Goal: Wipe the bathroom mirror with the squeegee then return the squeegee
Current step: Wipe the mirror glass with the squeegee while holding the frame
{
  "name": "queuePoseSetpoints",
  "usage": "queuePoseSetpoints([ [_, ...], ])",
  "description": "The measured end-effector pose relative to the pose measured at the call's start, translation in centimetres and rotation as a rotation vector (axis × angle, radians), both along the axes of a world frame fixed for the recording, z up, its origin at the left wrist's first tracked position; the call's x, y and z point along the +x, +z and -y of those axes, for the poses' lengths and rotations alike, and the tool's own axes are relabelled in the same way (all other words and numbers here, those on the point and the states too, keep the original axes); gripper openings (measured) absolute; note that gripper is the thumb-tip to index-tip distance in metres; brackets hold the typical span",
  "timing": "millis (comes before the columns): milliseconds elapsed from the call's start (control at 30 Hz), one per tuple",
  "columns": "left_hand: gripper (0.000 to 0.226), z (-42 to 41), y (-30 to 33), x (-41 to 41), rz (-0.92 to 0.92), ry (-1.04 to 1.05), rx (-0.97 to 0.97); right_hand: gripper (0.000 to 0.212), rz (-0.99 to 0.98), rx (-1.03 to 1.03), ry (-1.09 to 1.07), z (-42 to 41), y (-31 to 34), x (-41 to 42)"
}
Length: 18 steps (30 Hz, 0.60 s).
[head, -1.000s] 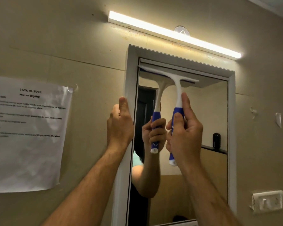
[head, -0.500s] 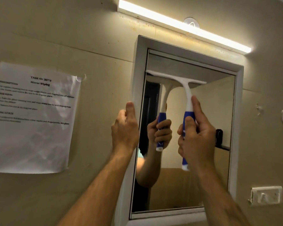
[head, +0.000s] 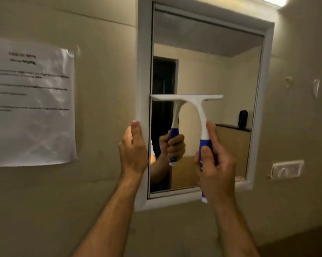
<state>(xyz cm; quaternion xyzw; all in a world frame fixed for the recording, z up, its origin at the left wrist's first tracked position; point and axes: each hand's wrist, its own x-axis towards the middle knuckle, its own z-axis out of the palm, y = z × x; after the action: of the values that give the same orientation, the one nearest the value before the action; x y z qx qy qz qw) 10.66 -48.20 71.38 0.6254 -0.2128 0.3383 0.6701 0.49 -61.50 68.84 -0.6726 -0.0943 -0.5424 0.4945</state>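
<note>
A white-framed mirror hangs on the beige wall. My right hand grips the blue handle of a white squeegee. Its blade lies flat against the glass about halfway down, spanning the left half of the mirror. My left hand clasps the left side of the mirror frame, fingers wrapped around its edge. The glass reflects the squeegee, my hand and a dark doorway.
A printed paper sheet is taped to the wall left of the mirror. A white wall switch plate sits right of the frame. A lit tube lamp runs above the mirror.
The squeegee has slid down the glass from near the top edge to mid height. My left hand has moved lower along the frame. The view has tilted downward.
</note>
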Motion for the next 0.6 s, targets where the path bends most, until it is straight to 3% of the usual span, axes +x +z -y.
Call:
queuePoseSetpoints([
  [133,0.049,0.2,-1.0,0.3,-0.102,-0.002,0.004,0.054,-0.031,0.034,0.034,-0.4,-4.2,-0.2],
  [300,0.092,0.3,-5.4,2.0,-0.209,-0.05,0.023,0.05,-0.142,0.092,0.065,-1.4,-10.9,-1.8],
  [600,0.079,0.2,-6.5,2.3,-0.131,-0.026,0.033,0.05,-0.156,0.1,0.044,-1.4,-9.2,-1.6],
])
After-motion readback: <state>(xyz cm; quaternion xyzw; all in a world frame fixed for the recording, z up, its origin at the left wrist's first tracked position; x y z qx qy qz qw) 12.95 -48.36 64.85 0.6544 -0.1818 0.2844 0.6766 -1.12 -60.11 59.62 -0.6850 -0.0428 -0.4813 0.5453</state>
